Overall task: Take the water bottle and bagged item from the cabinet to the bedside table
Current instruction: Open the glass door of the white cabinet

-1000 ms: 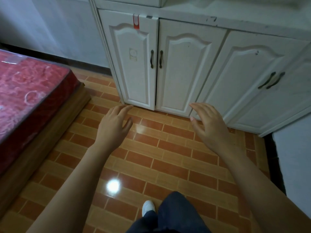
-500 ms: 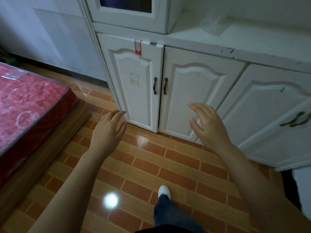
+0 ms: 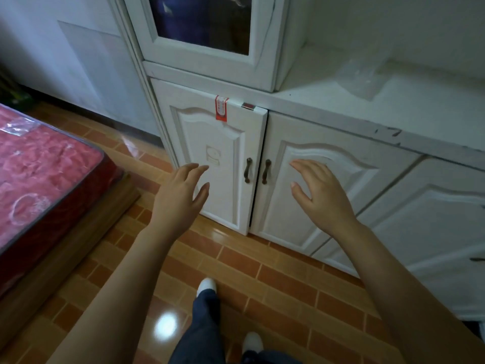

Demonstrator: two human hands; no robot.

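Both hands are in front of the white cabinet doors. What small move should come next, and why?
Probably the right hand should close on the right door handle and pull. Both lower doors look shut, neither hand touches a handle, and no bottle or bagged item shows. The left hand is open, beside the left door handle.

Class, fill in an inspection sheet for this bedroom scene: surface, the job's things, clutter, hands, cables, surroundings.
Surface: white countertop, scuffed along its front edge.
Job's things: water bottle and bagged item nothing seen; lower cabinet doors look shut, pair of dark handles untouched.
Clutter: clear plastic bag on the countertop; red tag on the left door's top edge.
Hands: left hand and right hand open, empty, in front of the doors.
Cables: nothing seen.
Surroundings: red mattress, brick-pattern tile floor, glass-fronted upper cabinet.
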